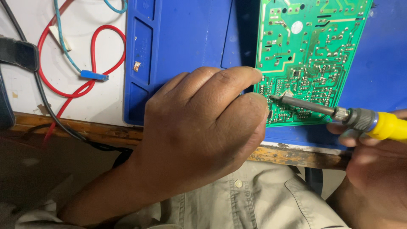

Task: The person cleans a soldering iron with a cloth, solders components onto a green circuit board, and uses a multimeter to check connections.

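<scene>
Bench: white top with a wooden edge (296, 157); a blue work mat (182, 38) lies on it.
Board: green circuit board (309, 55) lies flat on the mat, solder side up. It looks thin, stiff, light and easy to scratch; best held by its edges.
Left hand (199, 135): curled, fingertips pressing the board's near-left corner.
Right hand (373, 165): closed around the yellow handle of the soldering iron (339, 112).
Iron tip: touching the board near the left fingertips; hot metal, hold only the handle.
Wires: red wire (97, 46) loops left of the mat.
</scene>
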